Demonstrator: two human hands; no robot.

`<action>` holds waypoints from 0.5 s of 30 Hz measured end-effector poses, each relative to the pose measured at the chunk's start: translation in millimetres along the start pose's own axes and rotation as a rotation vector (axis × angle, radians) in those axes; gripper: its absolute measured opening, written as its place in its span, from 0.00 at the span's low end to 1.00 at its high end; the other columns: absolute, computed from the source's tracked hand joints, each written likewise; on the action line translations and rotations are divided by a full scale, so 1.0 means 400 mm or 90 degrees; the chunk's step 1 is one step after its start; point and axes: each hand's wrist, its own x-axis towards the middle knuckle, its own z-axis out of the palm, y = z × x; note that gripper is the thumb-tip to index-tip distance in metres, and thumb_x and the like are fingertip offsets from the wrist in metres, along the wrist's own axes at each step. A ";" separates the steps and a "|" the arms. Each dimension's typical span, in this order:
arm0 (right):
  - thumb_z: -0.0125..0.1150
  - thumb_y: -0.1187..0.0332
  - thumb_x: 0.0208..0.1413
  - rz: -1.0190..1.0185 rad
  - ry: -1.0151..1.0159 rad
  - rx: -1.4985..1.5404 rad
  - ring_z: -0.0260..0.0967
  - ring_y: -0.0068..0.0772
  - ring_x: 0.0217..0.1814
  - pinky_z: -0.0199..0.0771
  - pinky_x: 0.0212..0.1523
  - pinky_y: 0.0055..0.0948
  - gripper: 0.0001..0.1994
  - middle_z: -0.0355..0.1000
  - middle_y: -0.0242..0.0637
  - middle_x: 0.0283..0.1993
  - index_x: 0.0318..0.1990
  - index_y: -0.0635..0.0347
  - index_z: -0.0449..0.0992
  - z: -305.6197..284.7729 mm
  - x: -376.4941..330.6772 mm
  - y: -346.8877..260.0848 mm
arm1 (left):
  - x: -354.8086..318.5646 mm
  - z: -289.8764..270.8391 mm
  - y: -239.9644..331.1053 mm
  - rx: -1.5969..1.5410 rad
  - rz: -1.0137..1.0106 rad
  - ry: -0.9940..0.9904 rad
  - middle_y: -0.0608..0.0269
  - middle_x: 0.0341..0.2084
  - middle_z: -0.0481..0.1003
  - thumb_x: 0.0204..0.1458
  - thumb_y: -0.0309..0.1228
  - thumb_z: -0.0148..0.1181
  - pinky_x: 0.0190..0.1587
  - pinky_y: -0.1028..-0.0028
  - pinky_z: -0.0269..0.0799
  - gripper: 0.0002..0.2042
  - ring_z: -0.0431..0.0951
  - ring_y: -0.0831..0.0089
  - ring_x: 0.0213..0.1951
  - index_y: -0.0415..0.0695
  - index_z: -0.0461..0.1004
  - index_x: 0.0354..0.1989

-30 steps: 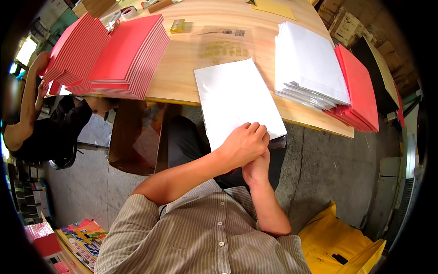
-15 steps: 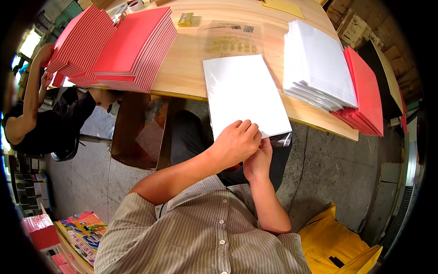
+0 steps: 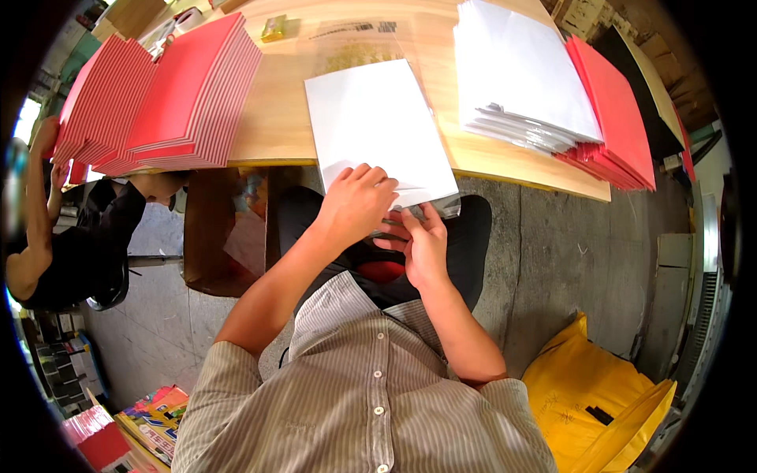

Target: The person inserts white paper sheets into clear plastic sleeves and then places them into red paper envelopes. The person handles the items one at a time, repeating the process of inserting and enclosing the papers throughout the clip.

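A white, flat, book-sized item (image 3: pixel 374 118) in a clear plastic sleeve lies over the table's near edge, its lower end jutting out above my lap. My left hand (image 3: pixel 359 199) is closed on its near edge, knuckles up, with the fingertips partly hidden. Just right of and below it, my right hand (image 3: pixel 424 251) has its fingers spread beside the sleeve's clear flap (image 3: pixel 449 207). Whether the right fingertips touch the flap is hard to tell. Beneath the white item's far end lies a clear printed plastic bag (image 3: pixel 355 51).
Red-covered book stacks (image 3: pixel 185 87) stand at left, where a person in black (image 3: pixel 83 236) sits. White sleeved items (image 3: pixel 524 79) and red ones (image 3: pixel 615 110) are piled at right. A cardboard box (image 3: pixel 217 229) and a yellow sack (image 3: pixel 591 394) are on the floor.
My right hand has gone from closed at the sleeve's corner to spread fingers. The left hand has moved off it, onto the near edge. The whole view has shifted.
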 end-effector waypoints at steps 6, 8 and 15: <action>0.61 0.68 0.63 -0.127 0.145 -0.050 0.76 0.29 0.31 0.76 0.25 0.25 0.13 0.75 0.38 0.38 0.50 0.65 0.69 -0.170 -0.031 0.075 | -0.012 -0.008 0.028 -0.059 -0.004 -0.024 0.64 0.47 0.75 0.49 0.34 0.68 0.56 0.61 0.67 0.14 0.73 0.63 0.53 0.46 0.78 0.44; 0.66 0.66 0.61 -0.188 0.231 -0.068 0.72 0.23 0.29 0.68 0.24 0.20 0.17 0.74 0.32 0.38 0.52 0.64 0.70 -0.182 -0.008 0.084 | -0.026 0.000 0.029 -0.017 0.038 -0.011 0.64 0.49 0.74 0.48 0.34 0.69 0.59 0.59 0.66 0.16 0.72 0.63 0.55 0.48 0.78 0.46; 0.63 0.64 0.63 -0.018 0.018 -0.091 0.73 0.21 0.32 0.68 0.30 0.20 0.11 0.79 0.32 0.37 0.46 0.64 0.79 -0.129 0.047 0.059 | -0.038 0.006 0.030 0.020 0.063 -0.016 0.63 0.60 0.70 0.47 0.31 0.67 0.67 0.54 0.59 0.21 0.67 0.62 0.63 0.50 0.76 0.53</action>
